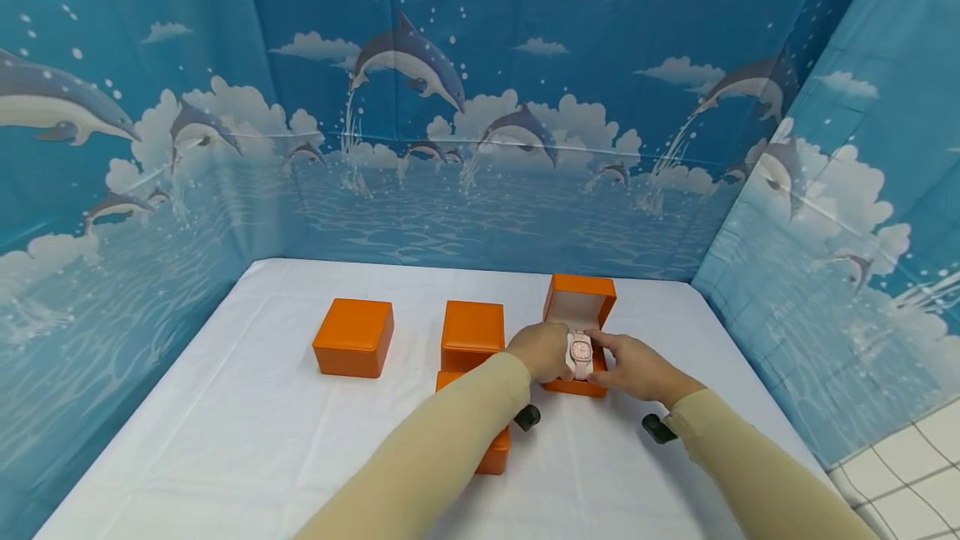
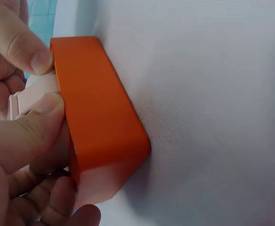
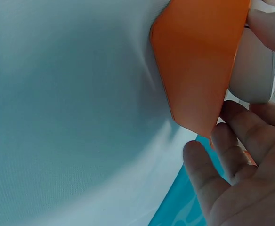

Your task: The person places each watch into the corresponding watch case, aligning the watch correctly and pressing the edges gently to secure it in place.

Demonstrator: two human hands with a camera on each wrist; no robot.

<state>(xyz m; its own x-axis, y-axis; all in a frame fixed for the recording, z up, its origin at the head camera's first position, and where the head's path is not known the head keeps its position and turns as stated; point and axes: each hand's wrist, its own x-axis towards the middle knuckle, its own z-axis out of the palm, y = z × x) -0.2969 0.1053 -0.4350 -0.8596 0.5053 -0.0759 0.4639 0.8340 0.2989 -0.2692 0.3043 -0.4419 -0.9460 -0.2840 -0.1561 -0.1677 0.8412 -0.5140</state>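
Observation:
A watch [image 1: 581, 350] with a pale pink strap, wrapped round a light cushion, sits in an orange box [image 1: 581, 284] whose lid stands raised, showing a pale lining. My left hand [image 1: 542, 350] grips the watch from the left, its thumb on the cushion [image 2: 45, 87] just above the box wall [image 2: 93, 94] and its other fingers curled. From the right, my right hand [image 1: 637, 367] spans the watch with thumb and index finger. In the right wrist view, its outer fingers [image 3: 201, 165] spread beside the box's side. How deep the cushion sits is hidden.
To the left stands a closed orange box [image 1: 356, 336]. Nearer the middle is another closed box [image 1: 472, 327], with an orange box [image 1: 492, 457] in front, partly hidden by my left sleeve. A white cloth [image 1: 247, 407] covers the table. Dolphin-printed curtains [image 1: 487, 190] surround it.

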